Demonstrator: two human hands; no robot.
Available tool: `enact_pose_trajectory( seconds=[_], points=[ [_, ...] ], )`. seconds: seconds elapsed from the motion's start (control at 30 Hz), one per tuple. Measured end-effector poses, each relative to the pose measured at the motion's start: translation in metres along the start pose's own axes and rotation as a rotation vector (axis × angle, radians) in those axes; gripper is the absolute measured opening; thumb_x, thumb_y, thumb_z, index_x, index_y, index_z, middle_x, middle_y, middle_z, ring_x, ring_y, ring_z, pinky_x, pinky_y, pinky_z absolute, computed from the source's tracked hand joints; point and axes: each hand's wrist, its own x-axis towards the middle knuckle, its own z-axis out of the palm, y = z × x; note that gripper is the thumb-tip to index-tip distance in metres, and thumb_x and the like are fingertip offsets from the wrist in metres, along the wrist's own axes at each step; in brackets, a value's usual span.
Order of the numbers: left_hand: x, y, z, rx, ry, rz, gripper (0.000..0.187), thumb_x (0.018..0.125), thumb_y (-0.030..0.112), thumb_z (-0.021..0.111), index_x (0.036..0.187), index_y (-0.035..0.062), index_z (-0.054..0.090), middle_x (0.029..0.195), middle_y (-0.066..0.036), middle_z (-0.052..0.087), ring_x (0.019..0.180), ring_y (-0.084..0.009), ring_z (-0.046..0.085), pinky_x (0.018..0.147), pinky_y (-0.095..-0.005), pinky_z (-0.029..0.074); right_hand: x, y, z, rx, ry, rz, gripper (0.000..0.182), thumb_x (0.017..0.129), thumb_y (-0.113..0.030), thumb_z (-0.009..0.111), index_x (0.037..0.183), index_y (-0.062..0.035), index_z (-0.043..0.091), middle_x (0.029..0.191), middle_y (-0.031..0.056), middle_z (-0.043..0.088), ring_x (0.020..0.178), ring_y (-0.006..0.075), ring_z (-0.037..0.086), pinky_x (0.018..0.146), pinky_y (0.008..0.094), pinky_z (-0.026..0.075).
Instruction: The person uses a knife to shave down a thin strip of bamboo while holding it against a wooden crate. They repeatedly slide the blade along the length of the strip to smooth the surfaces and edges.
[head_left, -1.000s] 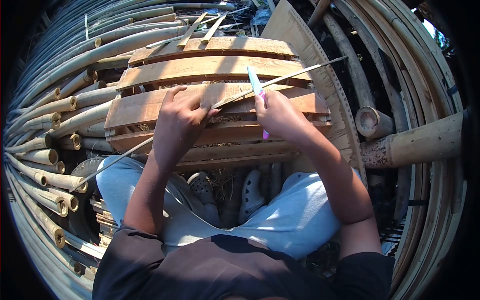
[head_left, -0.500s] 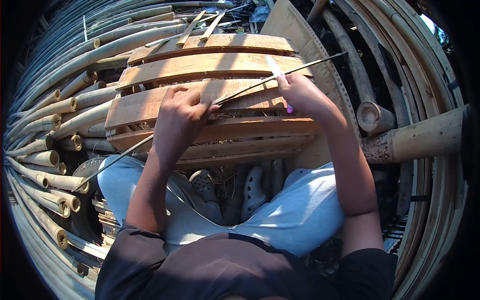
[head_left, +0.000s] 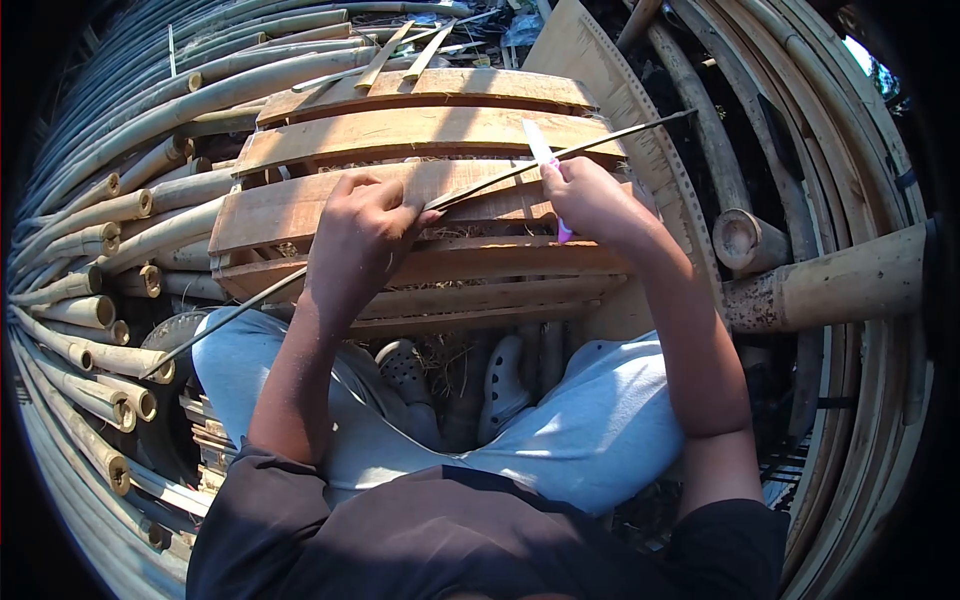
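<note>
My left hand (head_left: 368,222) is closed around a long thin bamboo strip (head_left: 492,181), which slants from low on the left up to the right across a slatted wooden bench (head_left: 400,135). In my right hand (head_left: 592,197) is a knife (head_left: 540,143) with a pale blade and a pink-and-white handle, its fingers wrapped round the handle. The blade points up and away from me, crossing the strip in this view. The strip's far end sticks out past the right edge of the bench.
Stacked bamboo poles (head_left: 90,312) fill the left side, cut ends facing me. At the back of the bench lie short split pieces (head_left: 430,50). A wooden panel (head_left: 610,85) leans at its right, beside a thick bamboo pole (head_left: 850,277) and long split lengths (head_left: 860,130).
My right hand with the knife has shifted slightly left and toward me along the strip. The strip's right end dips a little; my left hand stays nearly in place.
</note>
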Motion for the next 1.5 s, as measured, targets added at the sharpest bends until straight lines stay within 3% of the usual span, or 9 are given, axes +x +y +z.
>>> enact_pose_trajectory(
  seconds=[0.23,0.4,0.5,0.6,0.73,0.87,1.03,1.37,1.5],
  points=[
    [-0.002,-0.001,0.0,-0.019,-0.036,-0.048,0.02,0.086,0.026,0.08,0.089,0.0071,0.075,0.074,-0.008,0.061,0.078,-0.0307,0.063,0.074,-0.0423,0.051,-0.032,-0.031,0.015,-0.04,-0.188,-0.125,0.049,0.111,-0.033,0.044,0.085,0.0059,0.06,0.063,0.0083,0.056,0.064,0.0195,0.064,0.064,0.0406,0.051],
    [-0.001,-0.014,-0.014,0.001,-0.113,-0.013,0.016,0.086,0.025,0.08,0.087,0.0096,0.076,0.075,-0.007,0.062,0.078,-0.0302,0.063,0.076,-0.042,0.051,-0.012,0.012,-0.03,-0.023,0.468,-0.292,0.036,0.107,-0.022,0.051,0.098,0.008,0.068,0.07,0.0198,0.066,0.065,0.032,0.068,0.069,0.042,0.053],
    [-0.006,-0.031,-0.027,-0.029,-0.211,-0.003,0.013,0.084,0.022,0.082,0.086,0.0106,0.076,0.077,-0.006,0.064,0.078,-0.0293,0.063,0.077,-0.0415,0.051,-0.008,0.025,-0.043,-0.05,0.493,-0.164,0.031,0.106,-0.018,0.054,0.102,0.0089,0.068,0.088,0.0246,0.071,0.077,0.0357,0.07,0.075,0.042,0.053],
    [-0.01,-0.043,-0.038,-0.054,-0.229,-0.001,0.013,0.079,0.017,0.086,0.084,0.0101,0.076,0.078,-0.005,0.066,0.077,-0.0277,0.062,0.077,-0.0399,0.051,0.009,0.037,-0.024,-0.174,0.573,-0.666,0.025,0.102,-0.011,0.058,0.095,0.0119,0.068,0.102,0.0273,0.067,0.088,0.0405,0.068,0.082,0.0454,0.052],
    [-0.012,-0.055,-0.057,-0.095,-0.309,-0.058,0.014,0.075,0.012,0.087,0.083,0.0072,0.076,0.075,-0.007,0.065,0.077,-0.0272,0.063,0.074,-0.0383,0.052,0.016,0.031,-0.015,-0.204,0.331,-0.535,0.026,0.104,-0.011,0.058,0.099,0.0129,0.067,0.109,0.022,0.07,0.08,0.0338,0.067,0.074,0.039,0.053],
    [-0.017,-0.064,-0.064,-0.244,-0.338,-0.289,0.017,0.074,0.008,0.086,0.088,0.0029,0.077,0.076,-0.01,0.065,0.074,-0.0247,0.065,0.071,-0.0349,0.052,0.013,0.025,-0.006,-0.09,0.309,-0.62,0.023,0.099,-0.007,0.06,0.089,0.0128,0.067,0.095,0.0257,0.066,0.081,0.0413,0.066,0.08,0.0451,0.053],
    [-0.007,-0.043,-0.053,-0.318,-0.271,-0.243,0.038,0.086,0.017,0.081,0.121,0.0055,0.072,0.088,-0.011,0.067,0.077,-0.0242,0.067,0.073,-0.0357,0.053,0.013,0.024,0.002,-0.099,0.306,-0.718,0.021,0.097,-0.005,0.062,0.088,0.0128,0.067,0.095,0.0247,0.067,0.08,0.0395,0.066,0.078,0.0437,0.053],
    [-0.006,-0.028,-0.027,-0.191,-0.126,-0.208,0.017,0.089,0.017,0.079,0.1,0.0045,0.077,0.092,-0.01,0.069,0.085,-0.0289,0.07,0.076,-0.0392,0.055,0.011,0.022,0.001,-0.098,0.301,-0.763,0.021,0.098,-0.005,0.061,0.086,0.0116,0.066,0.094,0.0196,0.067,0.069,0.0276,0.062,0.065,0.0362,0.049],
    [-0.007,-0.028,-0.017,-0.186,-0.085,-0.184,0.014,0.09,0.024,0.077,0.096,0.0117,0.077,0.09,-0.006,0.068,0.088,-0.0266,0.069,0.075,-0.0408,0.056,0.008,0.018,0.001,-0.078,0.255,-0.742,0.021,0.095,-0.005,0.064,0.083,0.0116,0.067,0.091,0.0226,0.066,0.074,0.0351,0.065,0.073,0.0416,0.053]
  ],
)
